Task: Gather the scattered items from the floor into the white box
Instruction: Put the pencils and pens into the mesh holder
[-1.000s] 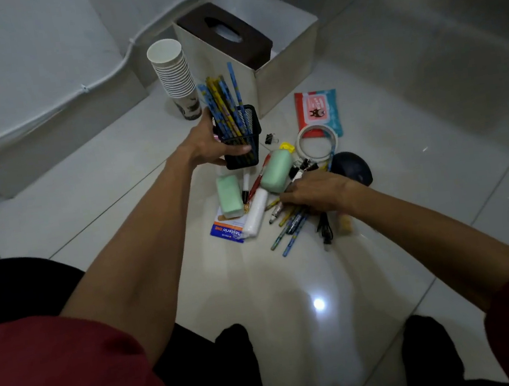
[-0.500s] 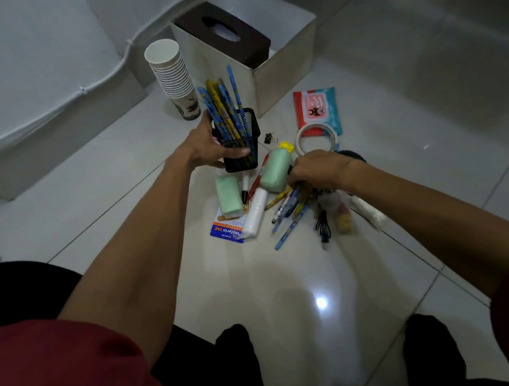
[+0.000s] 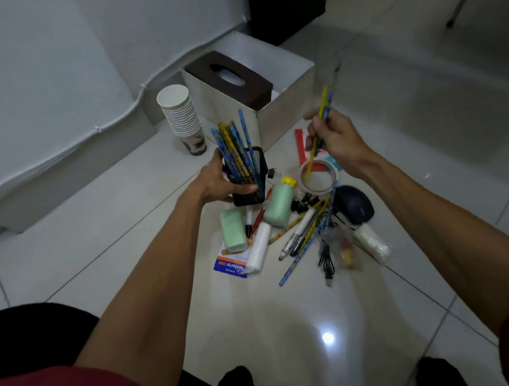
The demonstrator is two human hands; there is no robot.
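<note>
Head view: white box (image 3: 288,108) upper centre, one brown tissue box (image 3: 229,79) in it.
Right hand (image 3: 338,141): pinching two blurry pencils (image 3: 322,106), just below the box.
Left hand (image 3: 215,182): wrapped round one black mesh cup (image 3: 261,174), mid-frame.
Floor pile: one mouse (image 3: 354,204), one tape roll (image 3: 320,180), one green bottle (image 3: 279,205).
Upper left: one paper cup stack (image 3: 180,115).

head-worn view, angled down, floor (image 3: 295,317) near

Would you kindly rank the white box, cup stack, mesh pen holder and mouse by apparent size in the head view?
1. white box
2. cup stack
3. mesh pen holder and mouse: look alike, unranked.
</note>
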